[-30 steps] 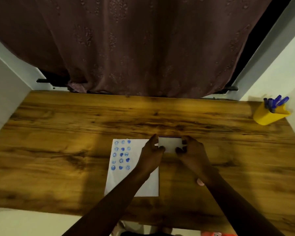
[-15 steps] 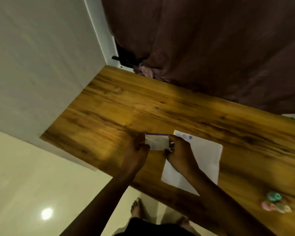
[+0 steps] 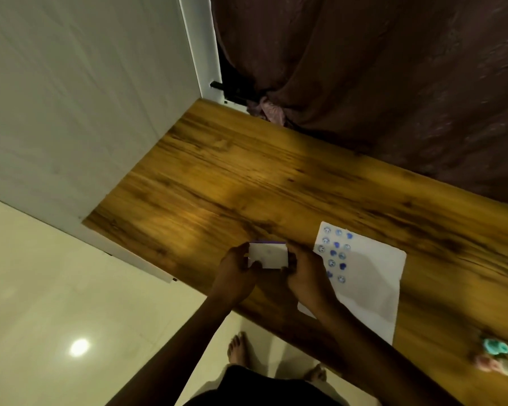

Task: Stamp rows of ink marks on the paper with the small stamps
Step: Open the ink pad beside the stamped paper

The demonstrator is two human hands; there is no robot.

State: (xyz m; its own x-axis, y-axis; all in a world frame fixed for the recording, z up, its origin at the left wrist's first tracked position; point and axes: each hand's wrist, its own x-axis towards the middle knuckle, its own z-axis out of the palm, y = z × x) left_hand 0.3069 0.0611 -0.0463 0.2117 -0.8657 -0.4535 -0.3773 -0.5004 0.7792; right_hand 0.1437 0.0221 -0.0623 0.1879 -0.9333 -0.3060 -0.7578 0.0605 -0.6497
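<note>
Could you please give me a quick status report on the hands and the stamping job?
Both hands, left hand and right hand, grip small white box. Paper flat on table, three columns of blue marks. Stamps idle at right. Nothing blocking.

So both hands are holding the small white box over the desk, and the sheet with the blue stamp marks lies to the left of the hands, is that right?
Not quite. The head view shows the sheet lying to the right of the hands, partly under the right hand. The rest holds: the left hand and right hand each have a grip on the small white box over the desk.
</note>
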